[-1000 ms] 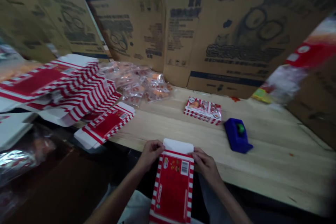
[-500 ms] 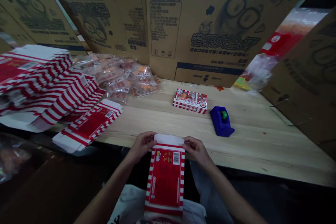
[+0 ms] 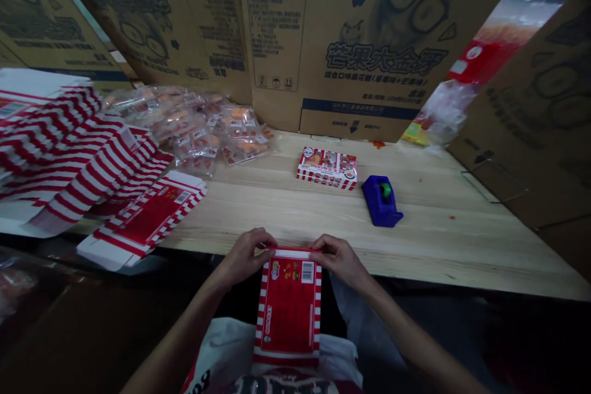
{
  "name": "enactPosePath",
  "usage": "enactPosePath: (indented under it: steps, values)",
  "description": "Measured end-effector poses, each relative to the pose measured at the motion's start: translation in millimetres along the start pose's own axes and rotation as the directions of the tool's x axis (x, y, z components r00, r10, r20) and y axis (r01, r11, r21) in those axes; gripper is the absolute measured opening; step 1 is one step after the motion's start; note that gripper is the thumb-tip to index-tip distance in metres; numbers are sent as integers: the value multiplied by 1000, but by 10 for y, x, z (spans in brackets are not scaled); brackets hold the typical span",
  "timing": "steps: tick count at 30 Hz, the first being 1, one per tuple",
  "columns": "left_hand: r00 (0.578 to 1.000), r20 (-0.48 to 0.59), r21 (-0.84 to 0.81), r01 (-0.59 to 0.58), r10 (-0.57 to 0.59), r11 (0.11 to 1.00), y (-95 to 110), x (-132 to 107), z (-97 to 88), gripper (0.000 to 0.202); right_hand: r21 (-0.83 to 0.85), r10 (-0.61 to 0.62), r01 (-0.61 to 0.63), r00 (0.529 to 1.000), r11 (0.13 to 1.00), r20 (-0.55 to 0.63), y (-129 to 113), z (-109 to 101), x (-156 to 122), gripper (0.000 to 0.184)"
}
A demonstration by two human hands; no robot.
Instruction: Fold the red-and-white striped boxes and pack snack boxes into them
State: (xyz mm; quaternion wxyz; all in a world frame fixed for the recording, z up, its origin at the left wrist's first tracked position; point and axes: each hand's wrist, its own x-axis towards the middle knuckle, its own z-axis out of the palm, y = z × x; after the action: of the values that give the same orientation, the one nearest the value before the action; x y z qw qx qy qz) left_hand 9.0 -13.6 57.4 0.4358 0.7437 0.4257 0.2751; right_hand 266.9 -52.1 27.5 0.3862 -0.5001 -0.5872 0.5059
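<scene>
A red and white striped cardboard box (image 3: 290, 308) rests against my body at the table's front edge, its barcode side facing up. My left hand (image 3: 249, 255) pinches its top left corner. Its top right corner is gripped between the thumb and fingers of my right hand (image 3: 340, 260). Along the far end, between both hands, the white end flap is folded over and only a thin strip shows. What is inside the box is hidden.
On the wooden table (image 3: 258, 209) sit a small closed printed box (image 3: 327, 168) and a blue tape dispenser (image 3: 381, 201). Flat striped cartons (image 3: 78, 154) are piled left, a single carton (image 3: 148, 212) before them. Clear snack packets (image 3: 184, 123) lie behind; large brown cartons (image 3: 318, 31) wall the back.
The white flap that stood up at the box's far end is now folded down. Both hands have closed in along that edge. The camera view has shifted slightly.
</scene>
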Motion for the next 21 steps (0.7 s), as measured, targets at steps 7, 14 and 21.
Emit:
enactPosePath:
  steps: [7,14,21]
  values:
    - [995,97,80,20,-28,997,63,77,-96,20,-246,-111,113,994,963,22,-141,-52,30,13]
    - [984,172,-31,56,-50,998,83,156,-150,20,-121,-20,29,997,992,78,-271,-90,97,19]
    - [983,132,58,-133,124,989,-11,64,-125,21,-53,-59,61,997,997,44,-212,5,-49,19]
